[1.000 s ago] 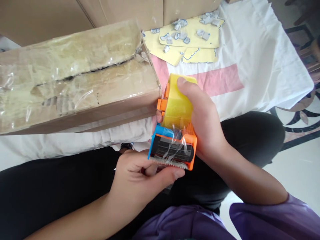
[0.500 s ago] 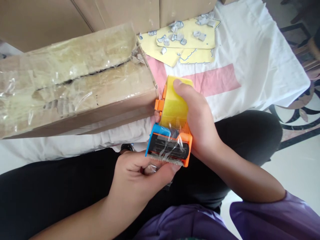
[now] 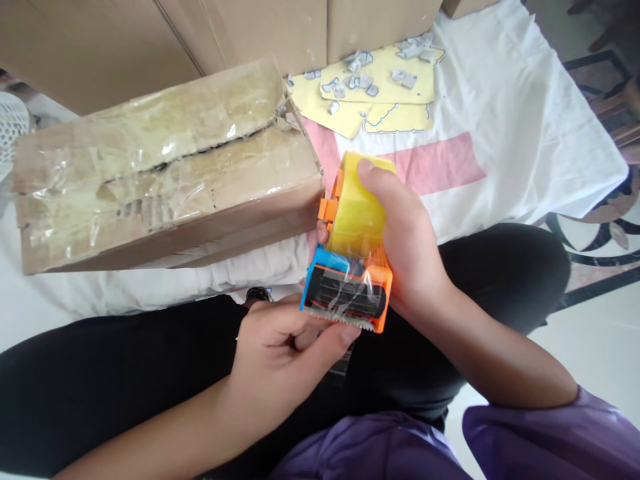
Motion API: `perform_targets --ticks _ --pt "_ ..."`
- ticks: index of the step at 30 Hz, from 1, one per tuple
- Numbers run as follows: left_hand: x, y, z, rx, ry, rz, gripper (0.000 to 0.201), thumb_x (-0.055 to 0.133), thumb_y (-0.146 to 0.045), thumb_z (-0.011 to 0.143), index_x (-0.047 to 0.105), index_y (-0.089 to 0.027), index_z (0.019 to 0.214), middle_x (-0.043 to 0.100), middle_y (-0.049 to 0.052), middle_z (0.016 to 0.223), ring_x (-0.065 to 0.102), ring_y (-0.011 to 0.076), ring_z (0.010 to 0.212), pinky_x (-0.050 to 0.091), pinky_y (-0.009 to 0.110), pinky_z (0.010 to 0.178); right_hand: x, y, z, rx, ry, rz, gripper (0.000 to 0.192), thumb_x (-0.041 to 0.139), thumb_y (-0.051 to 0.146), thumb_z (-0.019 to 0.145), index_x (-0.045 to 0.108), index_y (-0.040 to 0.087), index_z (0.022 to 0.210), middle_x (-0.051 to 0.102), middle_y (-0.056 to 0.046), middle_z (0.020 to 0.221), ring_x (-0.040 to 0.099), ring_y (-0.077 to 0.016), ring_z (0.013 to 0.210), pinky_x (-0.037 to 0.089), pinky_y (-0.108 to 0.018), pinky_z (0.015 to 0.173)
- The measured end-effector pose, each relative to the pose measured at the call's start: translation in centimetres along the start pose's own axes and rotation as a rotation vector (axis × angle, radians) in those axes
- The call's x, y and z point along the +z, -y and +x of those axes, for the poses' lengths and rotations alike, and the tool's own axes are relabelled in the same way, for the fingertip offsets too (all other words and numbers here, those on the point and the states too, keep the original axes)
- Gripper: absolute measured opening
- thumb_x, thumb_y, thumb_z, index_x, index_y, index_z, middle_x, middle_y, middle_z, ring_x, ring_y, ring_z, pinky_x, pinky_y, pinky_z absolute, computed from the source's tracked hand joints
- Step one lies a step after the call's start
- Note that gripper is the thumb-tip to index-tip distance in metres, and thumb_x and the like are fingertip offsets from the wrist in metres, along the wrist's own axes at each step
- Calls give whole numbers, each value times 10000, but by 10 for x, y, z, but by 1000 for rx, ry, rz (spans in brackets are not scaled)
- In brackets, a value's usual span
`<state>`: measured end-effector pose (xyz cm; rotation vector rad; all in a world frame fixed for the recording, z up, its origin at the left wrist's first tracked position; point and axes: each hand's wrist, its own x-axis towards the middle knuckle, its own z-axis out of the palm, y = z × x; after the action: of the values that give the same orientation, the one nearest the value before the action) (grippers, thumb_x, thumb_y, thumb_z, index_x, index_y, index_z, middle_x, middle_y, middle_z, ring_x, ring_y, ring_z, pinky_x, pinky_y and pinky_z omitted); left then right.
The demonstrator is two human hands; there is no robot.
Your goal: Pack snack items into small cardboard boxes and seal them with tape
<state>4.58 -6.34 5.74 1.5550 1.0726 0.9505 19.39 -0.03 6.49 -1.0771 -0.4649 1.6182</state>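
Observation:
A tape dispenser [image 3: 350,287] with an orange and blue frame, a black roller and a toothed metal blade is in front of me, loaded with a yellow-looking roll of tape [image 3: 357,213]. My right hand [image 3: 407,233] is closed around it, thumb over the roll and a fingertip showing on the far side. Just under the blade my left hand [image 3: 285,360] is closed, thumb and fingers pinching the clear tape. A loose clear strip [image 3: 343,367] hangs below the thumb. Clear tape also runs over the roller. The other left fingertips are partly hidden.
Left of the dispenser lies a long cardboard box [image 3: 165,180] covered in shiny tape. Larger cartons [image 3: 260,33] stand behind it. Yellow sheets [image 3: 377,87] with torn paper scraps lie on the white and pink cloth [image 3: 520,127]. A white perforated basket [image 3: 13,127] shows at far left.
The whole view has shifted slightly, bringing the white basket in at the left. Both hands keep their hold, and slightly more of the loose strip shows below the left thumb.

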Motion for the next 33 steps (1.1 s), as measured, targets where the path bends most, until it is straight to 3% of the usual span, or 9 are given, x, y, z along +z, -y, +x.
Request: perform_targets --ticks 6,13,16,22,28,33 --pt "-8 5 -2 57 118 -52 262 556 -217 979 787 -217 856 427 -72 359 458 78 360 423 188 433 1 4 -2 34 0 19 231 602 427 893 563 256 742 675 15 717 730 -232 899 577 -322 606" --pt "-11 12 -3 107 164 -101 378 430 -244 1039 806 -227 1006 481 -64 400 416 67 334 524 225 574 -1 4 -2 28 18 7 277 609 478 888 540 256 736 696 7 762 728 -235 904 586 -322 609" --pt "-10 12 -3 86 152 -93 400 419 -257 1045 814 -229 991 467 -64 386 399 65 325 537 231 600 -1 4 -2 26 17 0 287 611 477 885 526 261 716 669 8 720 723 -224 859 579 -315 594" --pt "-9 11 -6 16 127 -96 395 445 -280 1037 823 -237 930 405 -65 329 375 83 288 472 231 466 -2 3 -2 44 2 23 276 645 459 860 536 260 703 561 26 611 652 -174 641 532 -306 530" --pt "-8 5 -3 -117 115 -119 434 445 -318 1038 827 -258 840 390 -68 332 332 73 283 527 248 536 -1 0 0 36 -27 43 262 613 445 892 540 246 737 598 -2 646 718 -229 794 596 -338 615" --pt "-7 -2 0 -165 63 -157 466 478 -377 1021 812 -234 729 407 -58 322 278 75 264 530 273 513 -1 -3 2 32 -33 9 248 609 464 881 559 257 754 620 -13 662 728 -259 843 594 -359 592"
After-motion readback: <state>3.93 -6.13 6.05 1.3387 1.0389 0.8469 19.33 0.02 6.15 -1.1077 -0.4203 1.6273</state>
